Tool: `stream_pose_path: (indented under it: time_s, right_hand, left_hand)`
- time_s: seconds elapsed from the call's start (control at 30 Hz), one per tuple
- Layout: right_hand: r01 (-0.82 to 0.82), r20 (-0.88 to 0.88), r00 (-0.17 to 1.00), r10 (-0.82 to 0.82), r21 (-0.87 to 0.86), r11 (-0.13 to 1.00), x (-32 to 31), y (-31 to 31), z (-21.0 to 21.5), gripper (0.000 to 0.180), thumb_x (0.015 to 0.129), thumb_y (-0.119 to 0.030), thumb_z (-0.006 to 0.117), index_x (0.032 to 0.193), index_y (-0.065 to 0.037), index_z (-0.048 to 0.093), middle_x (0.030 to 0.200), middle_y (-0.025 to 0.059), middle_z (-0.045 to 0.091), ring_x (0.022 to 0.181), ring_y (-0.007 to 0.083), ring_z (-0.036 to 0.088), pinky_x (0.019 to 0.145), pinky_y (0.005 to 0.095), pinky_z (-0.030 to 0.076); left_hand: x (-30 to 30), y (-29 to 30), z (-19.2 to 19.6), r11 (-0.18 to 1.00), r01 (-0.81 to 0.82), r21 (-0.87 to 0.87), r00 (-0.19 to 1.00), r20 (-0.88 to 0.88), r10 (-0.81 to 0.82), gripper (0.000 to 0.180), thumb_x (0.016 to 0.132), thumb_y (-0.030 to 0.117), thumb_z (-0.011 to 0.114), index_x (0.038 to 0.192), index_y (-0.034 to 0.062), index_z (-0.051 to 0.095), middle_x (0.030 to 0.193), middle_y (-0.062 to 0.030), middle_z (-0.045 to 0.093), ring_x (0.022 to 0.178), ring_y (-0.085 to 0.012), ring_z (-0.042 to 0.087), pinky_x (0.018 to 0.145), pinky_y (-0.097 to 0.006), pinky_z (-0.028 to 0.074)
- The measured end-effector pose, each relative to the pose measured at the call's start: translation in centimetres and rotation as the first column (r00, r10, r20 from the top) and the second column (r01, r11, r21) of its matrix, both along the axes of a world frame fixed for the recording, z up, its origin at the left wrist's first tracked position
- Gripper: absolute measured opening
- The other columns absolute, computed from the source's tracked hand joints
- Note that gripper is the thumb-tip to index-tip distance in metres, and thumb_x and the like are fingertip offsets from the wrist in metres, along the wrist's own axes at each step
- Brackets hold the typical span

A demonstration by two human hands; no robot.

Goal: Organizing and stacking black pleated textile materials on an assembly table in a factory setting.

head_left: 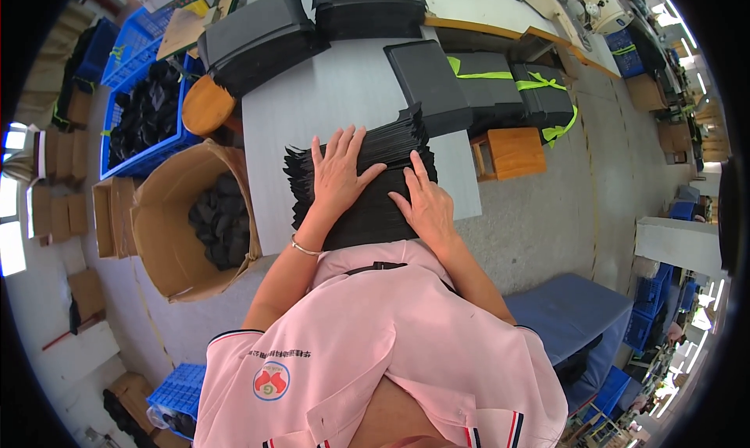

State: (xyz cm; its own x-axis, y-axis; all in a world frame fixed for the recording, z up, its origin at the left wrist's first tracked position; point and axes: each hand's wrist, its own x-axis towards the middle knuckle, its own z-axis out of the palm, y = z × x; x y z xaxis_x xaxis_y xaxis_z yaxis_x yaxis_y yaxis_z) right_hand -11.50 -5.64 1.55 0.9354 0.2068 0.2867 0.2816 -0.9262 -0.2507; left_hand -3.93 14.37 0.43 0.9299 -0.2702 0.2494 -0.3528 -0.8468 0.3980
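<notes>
A wide row of thin black sheets (pixel 367 221), perhaps fabric or foam, lies at the near edge of the pale table (pixel 269 202), right against my body. Its layers are fanned, with ragged edges at the left and far side. My left hand (pixel 337 178) rests flat on the left part of the sheets, fingers and thumb spread. On the right part lies my right hand (pixel 430 206), its index finger stretched forward and its thumb apart. Both hands press on the sheets from above, and neither is wrapped round anything.
Neat stacks of black pieces (pixel 262 42) stand along the table's far side, and bundles tied with bright green strips (pixel 484 75) at the right. A cardboard box (pixel 168 229), a blue crate (pixel 144 167) and a round wooden stool (pixel 207 104) stand left. A wooden stool (pixel 517 151) is right.
</notes>
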Motion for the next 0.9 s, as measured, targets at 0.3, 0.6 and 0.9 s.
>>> stream_pose_path:
  time_s: [0.3,0.6,0.9]
  right_hand:
    - [-0.002,0.042,0.999,0.004,-0.050,0.999,0.0,0.1,-0.7,0.059,0.091,-0.040,0.078,0.130,0.000,0.059,0.143,0.0189,0.060,0.063,0.0218,0.066,0.059,0.0329,0.057]
    - [0.073,-0.125,0.989,-0.082,-0.077,0.994,1.1,1.1,0.7,0.077,0.092,-0.048,0.076,0.152,-0.005,0.049,0.127,0.0130,0.059,0.061,0.0225,0.068,0.054,0.0327,0.055]
    - [0.060,-0.041,0.997,-0.064,-0.098,0.993,0.9,1.1,0.0,0.063,0.093,-0.045,0.076,0.138,-0.003,0.061,0.125,0.0134,0.058,0.059,0.0209,0.067,0.053,0.0313,0.055]
  left_hand:
    - [0.2,0.0,-0.3,1.000,-0.009,-0.011,1.000,-0.012,0.009,0.071,0.096,0.053,0.067,0.151,0.0108,0.052,0.152,-0.0111,0.056,0.145,-0.0304,0.046,0.126,-0.060,0.017]
    - [0.2,0.0,0.0,1.000,-0.002,0.000,1.000,-0.019,0.002,0.068,0.098,0.050,0.065,0.152,0.0108,0.051,0.152,-0.0107,0.055,0.145,-0.0300,0.046,0.126,-0.059,0.016]
    - [0.2,0.0,0.0,1.000,-0.008,-0.015,1.000,-0.019,0.008,0.064,0.100,0.047,0.064,0.152,0.0113,0.051,0.151,-0.0099,0.056,0.144,-0.0298,0.046,0.126,-0.059,0.017]
